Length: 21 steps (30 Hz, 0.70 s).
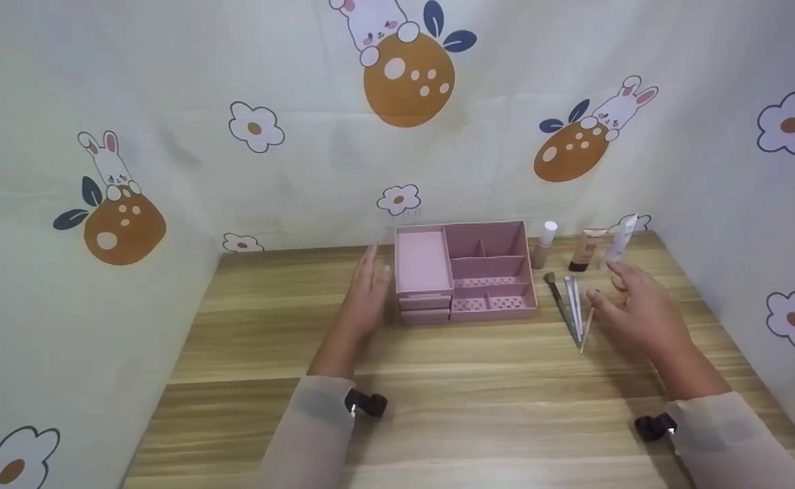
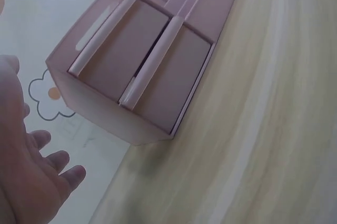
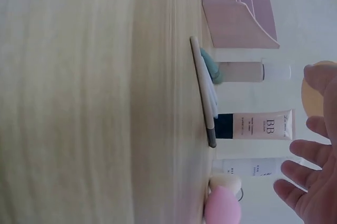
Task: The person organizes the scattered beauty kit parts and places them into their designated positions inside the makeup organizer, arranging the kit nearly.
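A pink desktop organizer (image 1: 425, 261) with open compartments and two small drawers stands toward the back of the table. Beside its left wall my left hand (image 1: 367, 292) is held with fingers extended and nothing in them; the left wrist view shows a gap between those fingers and the drawer fronts (image 2: 174, 77). My right hand (image 1: 642, 312) hovers by several slim makeup brushes (image 1: 562, 305), its fingers loosely bent and holding nothing. Behind them stand a BB cream tube (image 1: 586, 250), a white tube (image 1: 622, 238) and a white-capped bottle (image 1: 545, 248).
A pink makeup sponge (image 3: 223, 206) and a cream-coloured one (image 3: 225, 183) lie beside the white tube; my right hand hides them in the head view. Patterned cloth (image 1: 316, 163) closes off the back and sides of the wooden table (image 1: 438, 407).
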### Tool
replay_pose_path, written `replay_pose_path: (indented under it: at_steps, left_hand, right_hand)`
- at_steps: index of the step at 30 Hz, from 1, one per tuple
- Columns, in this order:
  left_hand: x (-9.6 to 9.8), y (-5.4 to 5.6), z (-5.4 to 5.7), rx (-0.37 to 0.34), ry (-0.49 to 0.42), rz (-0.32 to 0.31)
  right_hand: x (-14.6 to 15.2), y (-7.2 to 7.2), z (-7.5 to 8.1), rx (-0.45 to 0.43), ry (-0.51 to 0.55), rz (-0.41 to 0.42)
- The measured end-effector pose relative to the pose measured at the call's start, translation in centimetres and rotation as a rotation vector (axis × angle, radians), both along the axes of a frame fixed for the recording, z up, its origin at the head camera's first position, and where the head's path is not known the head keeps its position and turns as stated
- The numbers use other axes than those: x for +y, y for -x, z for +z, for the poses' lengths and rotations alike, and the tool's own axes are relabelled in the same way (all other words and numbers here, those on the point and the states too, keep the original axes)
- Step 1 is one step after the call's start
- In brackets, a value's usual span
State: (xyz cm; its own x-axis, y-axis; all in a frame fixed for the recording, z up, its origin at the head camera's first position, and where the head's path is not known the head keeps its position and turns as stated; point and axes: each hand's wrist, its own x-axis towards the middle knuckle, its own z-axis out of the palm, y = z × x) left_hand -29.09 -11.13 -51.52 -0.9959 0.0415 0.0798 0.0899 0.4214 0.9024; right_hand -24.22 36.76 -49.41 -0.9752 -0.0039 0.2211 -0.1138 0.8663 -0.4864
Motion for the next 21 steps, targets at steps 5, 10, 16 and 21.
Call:
replay_pose_path:
  at_steps: [5, 10, 16, 21]
  left_hand:
    - [0.6, -0.2, -0.8, -0.033, -0.050, 0.004]
    - [0.9, -0.1, -1.1, -0.067, -0.079, 0.006]
    - [1.0, 0.0, -1.5, -0.086, -0.184, -0.036]
    - [1.1, -0.1, -1.5, -0.104, -0.211, -0.064]
  right_hand:
    - [0.1, 0.1, -1.0, -0.084, 0.060, -0.046]
    - [0.5, 0.2, -1.8, -0.134, 0.127, -0.045]
    - [0.8, 0.5, -2.4, -0.199, 0.187, -0.015]
    - [1.5, 1.0, -3.4, -0.261, 0.227, -0.012]
